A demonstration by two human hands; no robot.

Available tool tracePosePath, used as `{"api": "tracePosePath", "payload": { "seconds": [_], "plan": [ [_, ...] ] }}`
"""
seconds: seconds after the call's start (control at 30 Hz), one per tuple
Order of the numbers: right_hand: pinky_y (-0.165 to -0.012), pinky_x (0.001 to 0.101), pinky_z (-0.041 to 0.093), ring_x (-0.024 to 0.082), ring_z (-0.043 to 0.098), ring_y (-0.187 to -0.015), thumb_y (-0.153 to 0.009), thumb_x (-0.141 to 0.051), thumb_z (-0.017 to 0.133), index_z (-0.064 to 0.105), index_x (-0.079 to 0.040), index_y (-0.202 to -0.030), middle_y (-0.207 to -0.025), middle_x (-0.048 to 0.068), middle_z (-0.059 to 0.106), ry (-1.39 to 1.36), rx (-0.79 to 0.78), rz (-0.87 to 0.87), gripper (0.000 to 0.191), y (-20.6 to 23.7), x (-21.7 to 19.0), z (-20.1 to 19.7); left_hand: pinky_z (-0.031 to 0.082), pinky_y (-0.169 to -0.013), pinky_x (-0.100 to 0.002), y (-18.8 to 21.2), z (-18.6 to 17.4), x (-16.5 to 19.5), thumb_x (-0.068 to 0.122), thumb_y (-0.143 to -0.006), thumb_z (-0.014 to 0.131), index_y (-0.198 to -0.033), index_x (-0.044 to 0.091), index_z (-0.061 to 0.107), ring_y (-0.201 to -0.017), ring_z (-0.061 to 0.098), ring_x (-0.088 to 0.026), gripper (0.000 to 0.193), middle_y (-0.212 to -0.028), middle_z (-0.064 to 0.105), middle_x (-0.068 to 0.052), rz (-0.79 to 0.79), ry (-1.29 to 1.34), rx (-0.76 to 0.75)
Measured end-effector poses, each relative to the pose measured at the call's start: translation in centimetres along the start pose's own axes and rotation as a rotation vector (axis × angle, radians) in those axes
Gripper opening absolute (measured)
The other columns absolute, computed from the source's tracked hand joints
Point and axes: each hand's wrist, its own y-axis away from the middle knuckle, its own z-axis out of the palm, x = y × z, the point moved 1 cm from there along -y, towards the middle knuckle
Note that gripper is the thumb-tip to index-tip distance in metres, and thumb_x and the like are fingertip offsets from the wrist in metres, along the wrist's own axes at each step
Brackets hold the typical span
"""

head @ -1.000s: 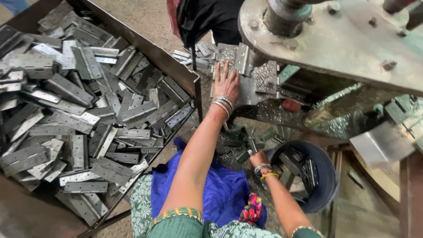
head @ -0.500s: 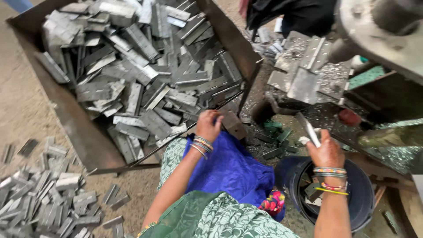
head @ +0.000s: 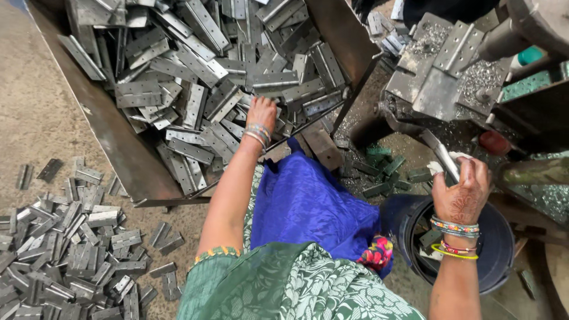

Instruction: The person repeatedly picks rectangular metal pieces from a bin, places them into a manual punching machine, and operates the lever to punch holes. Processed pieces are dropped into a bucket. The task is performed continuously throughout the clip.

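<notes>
My left hand reaches down into a big rusty metal bin, its fingers on the heap of grey metal hinge plates inside; whether it grips one cannot be told. My right hand is closed around a long flat metal strip and hovers over a dark round bucket that holds a few plates. Bangles ring both wrists. A blue cloth lies over my lap between the two arms.
A second heap of hinge plates lies on the concrete floor at lower left. A steel press machine covered in metal shavings stands at upper right. Green plates lie scattered below it.
My left hand has left the machine bed and swung left into the bin of plates. My right hand has risen from the bucket with the metal strip. The view has turned leftward.
</notes>
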Motion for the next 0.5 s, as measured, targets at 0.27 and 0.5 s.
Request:
{"api": "tracePosePath", "payload": {
  "seconds": [0.27, 0.5],
  "plan": [
    [-0.115, 0.0476, 0.043, 0.035, 0.059, -0.118, -0.092, -0.011, 0.077, 0.067, -0.001, -0.112, -0.122, 0.014, 0.065, 0.039, 0.017, -0.047, 0.024, 1.3, -2.6, -0.2, 0.037, -0.114, -0.051, 0.5, 0.2, -1.0, 0.015, -0.090, 0.060, -0.094, 0.014, 0.073, -0.112, 0.061, -0.024, 0.014, -0.102, 0.065, -0.005, 0.144, -0.119, -0.024],
    [-0.117, 0.0499, 0.042, 0.037, 0.059, -0.119, -0.087, -0.012, 0.080, 0.067, -0.001, -0.111, -0.118, 0.016, 0.065, -0.046, -0.026, -0.099, 0.030, 0.7, -5.9, 0.2, 0.039, -0.113, -0.046, 3.8, -1.1, -1.8, 0.017, -0.092, 0.060, -0.103, 0.013, 0.071, -0.107, 0.060, -0.023, 0.016, -0.102, 0.061, -0.004, 0.269, -0.183, 0.142]
  ]
}}
